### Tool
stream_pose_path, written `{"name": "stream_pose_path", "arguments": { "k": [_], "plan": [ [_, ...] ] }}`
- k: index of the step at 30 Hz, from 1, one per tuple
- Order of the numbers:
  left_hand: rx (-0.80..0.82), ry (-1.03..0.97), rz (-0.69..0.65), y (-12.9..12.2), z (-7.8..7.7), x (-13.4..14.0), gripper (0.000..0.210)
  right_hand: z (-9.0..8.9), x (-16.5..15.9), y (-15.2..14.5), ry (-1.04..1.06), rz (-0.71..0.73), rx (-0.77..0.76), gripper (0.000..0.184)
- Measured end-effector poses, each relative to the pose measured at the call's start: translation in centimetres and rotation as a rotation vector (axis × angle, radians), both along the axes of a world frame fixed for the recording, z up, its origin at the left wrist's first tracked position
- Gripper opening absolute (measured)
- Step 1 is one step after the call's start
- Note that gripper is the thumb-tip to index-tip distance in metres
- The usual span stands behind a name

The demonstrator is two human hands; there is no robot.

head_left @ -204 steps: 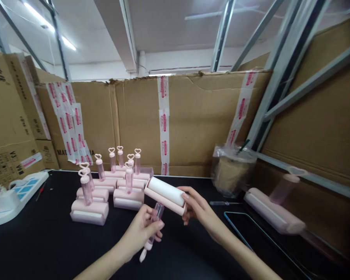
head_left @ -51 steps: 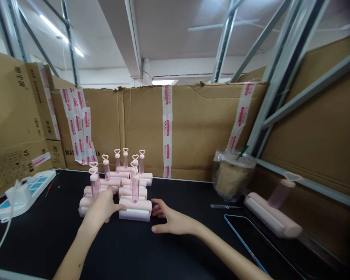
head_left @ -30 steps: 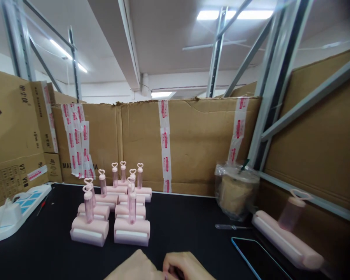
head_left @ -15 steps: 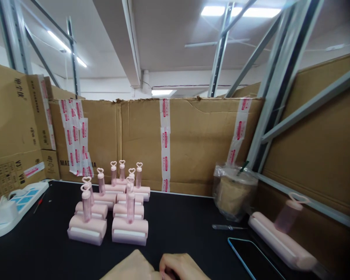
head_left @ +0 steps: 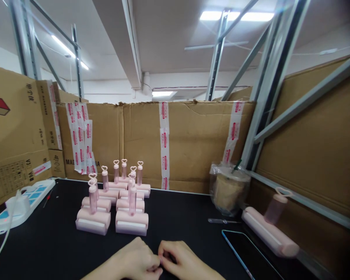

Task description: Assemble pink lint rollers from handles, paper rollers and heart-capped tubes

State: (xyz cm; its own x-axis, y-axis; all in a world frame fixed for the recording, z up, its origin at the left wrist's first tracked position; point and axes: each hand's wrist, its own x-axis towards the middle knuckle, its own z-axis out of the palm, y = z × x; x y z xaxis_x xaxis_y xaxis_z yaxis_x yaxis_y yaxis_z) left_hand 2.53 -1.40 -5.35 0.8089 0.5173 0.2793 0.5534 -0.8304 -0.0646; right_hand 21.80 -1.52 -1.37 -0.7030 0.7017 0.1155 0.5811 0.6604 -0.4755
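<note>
My left hand (head_left: pixel 137 258) and my right hand (head_left: pixel 182 258) meet at the front middle of the black table. Both have curled, closed fingers, with the fingertips touching each other. Anything pinched between them is hidden or too small to make out. Beyond my left hand stand two rows of pink lint rollers, the closest being one lint roller (head_left: pixel 132 222) and another lint roller (head_left: pixel 93 221). Each has an upright translucent handle topped by a heart-shaped loop. A larger pink lint roller (head_left: pixel 268 231) lies at the right, its handle pointing up.
A phone (head_left: pixel 251 252) lies right of my hands, with a small screwdriver (head_left: pixel 221 221) behind it. Farther back stands a bagged drink cup (head_left: pixel 229 190). A white power strip (head_left: pixel 26 210) with a plugged-in cable is at the left. Taped cardboard walls (head_left: pixel 140 144) border the table.
The view has shifted slightly, so more of both hands and forearms shows. My hands stay together and closed; the things on the table have not moved.
</note>
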Motion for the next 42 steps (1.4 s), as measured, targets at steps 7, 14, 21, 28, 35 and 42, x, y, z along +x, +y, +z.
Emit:
{"name": "stream_pose_path", "arguments": {
  "k": [7,14,21,28,35,42],
  "plan": [
    [0.045,0.038,-0.047,0.2,0.5,-0.1,0.024,-0.6,0.0,0.2,0.0,-0.02,-0.005,0.013],
    [0.113,0.04,-0.043,0.4,-0.3,-0.2,0.02,-0.6,0.2,0.1,-0.002,-0.003,0.016,0.014],
    [0.19,0.067,-0.03,0.2,-0.7,0.0,0.02,-0.5,-0.1,0.2,-0.002,-0.004,0.01,0.012],
    [0.088,0.071,0.001,-0.5,0.8,0.2,0.023,-0.2,0.0,0.2,-0.023,0.023,-0.013,0.015],
    [0.09,0.104,0.015,-1.0,1.7,0.0,0.026,0.2,-0.1,0.1,-0.019,0.028,-0.021,0.013],
    [0.18,0.03,-0.085,-0.7,0.0,0.1,0.022,0.2,-0.2,0.1,-0.032,0.015,0.007,0.015]
  ]
}}
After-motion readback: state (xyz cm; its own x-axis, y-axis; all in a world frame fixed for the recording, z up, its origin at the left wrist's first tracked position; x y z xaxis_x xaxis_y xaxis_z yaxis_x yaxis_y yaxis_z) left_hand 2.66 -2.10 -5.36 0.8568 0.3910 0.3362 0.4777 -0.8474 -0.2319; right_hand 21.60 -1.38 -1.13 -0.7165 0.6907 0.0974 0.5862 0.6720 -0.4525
